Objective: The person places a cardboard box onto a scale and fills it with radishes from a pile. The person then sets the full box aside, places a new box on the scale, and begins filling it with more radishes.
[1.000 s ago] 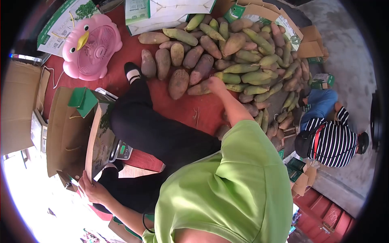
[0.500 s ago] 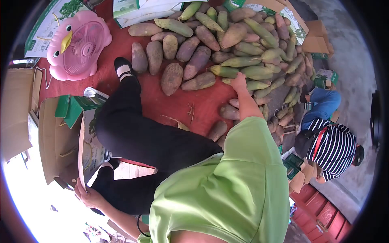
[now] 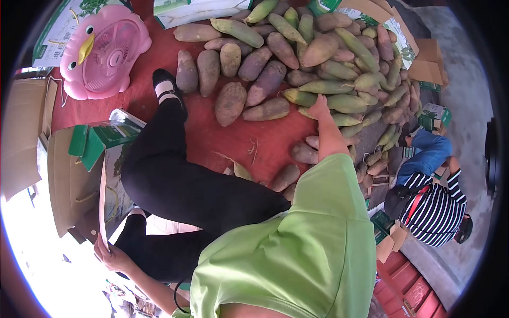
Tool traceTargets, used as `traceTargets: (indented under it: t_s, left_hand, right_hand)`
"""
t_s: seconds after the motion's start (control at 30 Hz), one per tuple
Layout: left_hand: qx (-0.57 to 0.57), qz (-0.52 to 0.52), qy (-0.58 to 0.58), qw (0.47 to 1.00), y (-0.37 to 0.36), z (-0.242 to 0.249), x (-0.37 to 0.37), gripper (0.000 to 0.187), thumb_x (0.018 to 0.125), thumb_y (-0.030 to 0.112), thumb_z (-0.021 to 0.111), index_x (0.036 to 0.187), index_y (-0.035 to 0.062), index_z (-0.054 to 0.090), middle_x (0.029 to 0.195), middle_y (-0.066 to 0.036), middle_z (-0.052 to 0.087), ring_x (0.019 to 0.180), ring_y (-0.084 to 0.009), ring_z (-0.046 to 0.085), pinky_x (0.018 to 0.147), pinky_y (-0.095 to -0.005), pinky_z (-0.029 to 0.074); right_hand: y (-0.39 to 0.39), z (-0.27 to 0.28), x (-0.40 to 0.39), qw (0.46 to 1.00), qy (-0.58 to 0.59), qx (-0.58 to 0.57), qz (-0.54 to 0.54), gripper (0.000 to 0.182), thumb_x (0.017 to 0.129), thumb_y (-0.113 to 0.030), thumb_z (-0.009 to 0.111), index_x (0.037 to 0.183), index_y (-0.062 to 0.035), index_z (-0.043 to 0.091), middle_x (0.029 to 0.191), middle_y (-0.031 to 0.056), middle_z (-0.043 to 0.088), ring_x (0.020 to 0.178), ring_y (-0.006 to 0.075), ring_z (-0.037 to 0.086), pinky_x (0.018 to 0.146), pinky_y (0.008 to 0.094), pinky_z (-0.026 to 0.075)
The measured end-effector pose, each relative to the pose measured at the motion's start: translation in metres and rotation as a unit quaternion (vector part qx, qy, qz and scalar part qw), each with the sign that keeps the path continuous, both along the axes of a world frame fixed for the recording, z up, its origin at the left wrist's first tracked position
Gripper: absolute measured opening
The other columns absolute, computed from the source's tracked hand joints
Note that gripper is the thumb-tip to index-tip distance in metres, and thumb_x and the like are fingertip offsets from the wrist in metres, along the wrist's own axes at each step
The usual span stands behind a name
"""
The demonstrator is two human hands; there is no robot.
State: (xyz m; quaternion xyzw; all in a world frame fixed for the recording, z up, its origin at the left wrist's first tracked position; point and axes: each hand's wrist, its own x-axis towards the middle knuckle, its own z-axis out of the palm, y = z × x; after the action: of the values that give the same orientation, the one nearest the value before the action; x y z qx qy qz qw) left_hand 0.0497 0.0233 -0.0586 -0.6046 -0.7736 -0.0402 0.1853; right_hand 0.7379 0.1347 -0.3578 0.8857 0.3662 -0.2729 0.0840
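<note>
My left hand (image 3: 112,258) is closed on the edge of an upright cardboard box (image 3: 63,185) beside my leg, with a printed side panel and green inner flaps. My right hand (image 3: 319,108) reaches into a heap of large green and purplish radishes. Its fingers are stretched out at the end of a yellow-green radish (image 3: 300,97), and they seem to touch it without being wrapped round it. Another green radish (image 3: 345,104) lies right beside the fingers. Several purplish radishes (image 3: 230,104) lie apart on the red ground cover (image 3: 212,140).
A pink fan with a bird face (image 3: 106,53) stands at the upper left. More cardboard boxes (image 3: 26,132) are at the left. A printed carton (image 3: 199,13) stands behind the heap. At the right, a person in a striped shirt (image 3: 435,209) bends near open boxes.
The view has shifted slightly. My right hand has moved a little along the radishes, with its fingers straighter. My left hand stays on the box edge. The other person's arm has moved.
</note>
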Motion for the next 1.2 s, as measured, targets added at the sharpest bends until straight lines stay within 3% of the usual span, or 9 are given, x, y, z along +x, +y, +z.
traceTargets:
  t_s: [0.23,0.33,0.57,0.73,0.83,0.93,1.0,1.07,1.2]
  left_hand:
    - [0.008,0.004,0.0,1.0,0.0,-0.004,-0.004,0.024,0.084,0.002,0.056,0.104,0.0098,0.066,0.094,-0.003,0.064,0.086,-0.021,0.061,0.069,-0.035,0.048]
    - [0.008,0.001,0.001,1.0,-0.002,-0.004,-0.005,0.024,0.083,0.002,0.056,0.104,0.0096,0.066,0.094,-0.003,0.064,0.087,-0.021,0.061,0.07,-0.0347,0.048]
    - [0.01,0.007,-0.013,1.0,-0.002,-0.006,-0.004,0.026,0.081,0.002,0.057,0.104,0.0104,0.066,0.094,-0.003,0.064,0.088,-0.0216,0.062,0.071,-0.0347,0.048]
    - [0.001,0.041,-0.039,0.998,0.001,0.0,0.005,0.036,0.073,-0.004,0.054,0.105,0.0092,0.065,0.097,-0.006,0.062,0.091,-0.0269,0.06,0.075,-0.0378,0.048]
    - [0.015,0.034,-0.051,0.998,0.0,0.002,0.006,0.045,0.065,-0.009,0.051,0.103,0.0095,0.066,0.098,-0.009,0.062,0.092,-0.0291,0.059,0.079,-0.0383,0.048]
    - [0.017,0.044,-0.045,0.998,0.003,0.006,0.011,0.044,0.062,-0.005,0.054,0.101,0.0122,0.067,0.095,-0.005,0.063,0.091,-0.0267,0.059,0.078,-0.0355,0.048]
    - [0.028,0.047,-0.027,0.998,0.002,0.005,0.01,0.042,0.062,-0.004,0.056,0.098,0.0121,0.068,0.093,-0.004,0.063,0.089,-0.0262,0.059,0.08,-0.0346,0.047]
    - [0.031,0.044,-0.029,0.998,0.005,0.01,0.014,0.039,0.063,-0.004,0.058,0.097,0.0115,0.068,0.091,-0.003,0.063,0.088,-0.0254,0.059,0.079,-0.0354,0.047]
    - [0.039,0.024,-0.042,0.998,0.002,0.011,0.012,0.035,0.065,-0.001,0.06,0.096,0.0124,0.068,0.09,0.0,0.063,0.087,-0.0228,0.059,0.076,-0.0347,0.047]
  right_hand:
    - [0.008,0.036,-0.023,0.99,-0.096,-0.067,0.085,0.051,0.077,-0.004,0.06,0.123,-0.0081,0.04,0.129,0.0165,0.037,0.105,0.0338,0.056,0.085,0.0409,0.05]
    - [0.004,0.036,-0.032,0.99,-0.106,-0.047,0.084,0.039,0.08,-0.003,0.056,0.116,-0.007,0.043,0.124,0.0159,0.043,0.101,0.0339,0.059,0.082,0.0417,0.051]
    - [-0.019,0.037,-0.048,0.983,-0.105,-0.071,0.13,0.05,0.073,-0.023,0.068,0.117,-0.0089,0.047,0.113,0.017,0.056,0.1,0.033,0.06,0.082,0.0404,0.05]
    - [-0.048,0.025,-0.062,0.996,0.071,0.006,-0.062,0.052,0.065,-0.03,0.077,0.106,-0.002,0.061,0.098,0.0173,0.066,0.09,0.0266,0.064,0.076,0.0352,0.05]
    - [-0.079,-0.004,-0.051,0.895,0.354,0.138,-0.235,0.043,0.068,-0.028,0.076,0.101,-0.0038,0.063,0.087,0.0075,0.065,0.077,0.0198,0.062,0.069,0.0314,0.049]
    - [-0.091,0.0,-0.045,0.852,0.361,0.053,-0.375,0.042,0.071,-0.032,0.074,0.104,-0.0096,0.061,0.086,0.0026,0.063,0.075,0.0171,0.058,0.069,0.0291,0.045]
    - [-0.086,0.057,-0.075,0.847,0.351,0.015,-0.398,0.047,0.071,-0.037,0.072,0.109,-0.0123,0.058,0.093,0.0004,0.061,0.082,0.0155,0.056,0.076,0.0293,0.04]
    - [-0.1,0.047,-0.066,0.84,0.387,0.023,-0.379,0.049,0.067,-0.044,0.074,0.104,-0.0152,0.06,0.091,-0.0012,0.061,0.079,0.0113,0.054,0.071,0.0292,0.039]
    - [-0.08,0.096,-0.1,0.859,0.413,0.075,-0.295,0.045,0.071,-0.039,0.072,0.106,-0.0143,0.059,0.094,-0.001,0.061,0.084,0.0111,0.056,0.074,0.0298,0.04]
